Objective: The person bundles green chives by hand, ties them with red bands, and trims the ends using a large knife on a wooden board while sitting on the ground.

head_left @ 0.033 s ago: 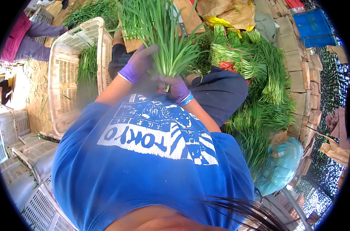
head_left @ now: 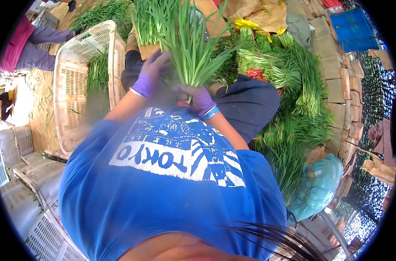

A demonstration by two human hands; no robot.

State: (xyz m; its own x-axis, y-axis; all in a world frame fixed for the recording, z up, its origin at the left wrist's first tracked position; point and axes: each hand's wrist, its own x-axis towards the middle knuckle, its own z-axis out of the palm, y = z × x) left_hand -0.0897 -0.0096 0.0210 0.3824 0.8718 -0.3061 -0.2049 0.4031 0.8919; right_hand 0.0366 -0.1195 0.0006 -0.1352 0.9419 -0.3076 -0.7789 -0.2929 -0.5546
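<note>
A bunch of garlic chives (head_left: pixel 193 58) stands upright in front of my chest, leaves fanning away from me. My right hand (head_left: pixel 198 98), in a purple glove, is closed round its lower stems. Just left of the bunch is my left hand (head_left: pixel 152 76), also purple-gloved, with its fingers apart beside the leaves and nothing seen in them. Behind the bunch, more loose chives (head_left: pixel 148 24) lie on a brown board (head_left: pixel 150 51). The leaves partly hide what looks like a knife blade on another brown board (head_left: pixel 215 19).
To my left stands a white plastic crate (head_left: pixel 69 100) with greens inside. Tied chive bundles (head_left: pixel 289 78) are piled at my right, near a blue-green plastic bag (head_left: pixel 317 187). Another person's legs (head_left: pixel 37 50) show far left. White crates (head_left: pixel 45 230) sit at lower left.
My left hand has shifted slightly left, away from the leaves, and its fingers are more apart. The right hand keeps its hold on the chives.
</note>
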